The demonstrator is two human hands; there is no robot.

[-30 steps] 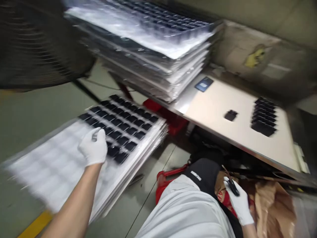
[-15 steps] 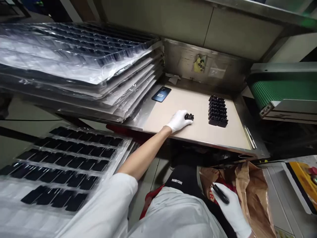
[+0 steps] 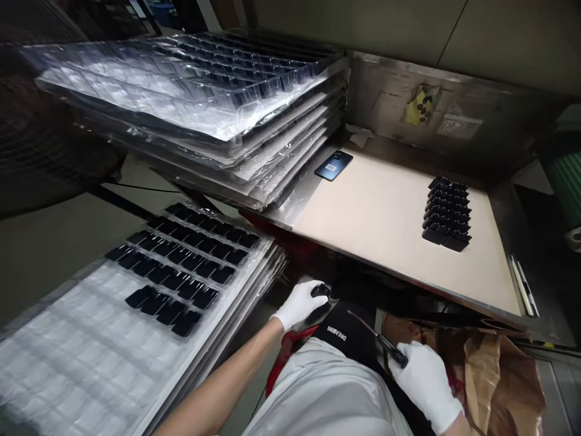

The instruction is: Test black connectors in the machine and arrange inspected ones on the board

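Note:
My left hand, in a white glove, is closed round a small black plastic part above my lap, in front of the table's edge. My right hand, also gloved in white, grips a black-handled tool with a thin shaft; the shaft points up and left toward the left hand. On the beige table top stands a block of black parts in two columns. Lower left, more black parts fill some pockets of a clear plastic tray.
A high stack of filled clear trays overhangs the table's left side. A phone lies near it. White pens lie at the right edge, a brown paper bag below, and a green conveyor stands far right.
My left hand has come off the table top with the black part and moved down toward my lap. My right hand has tilted the tool's shaft toward it. The view has turned left.

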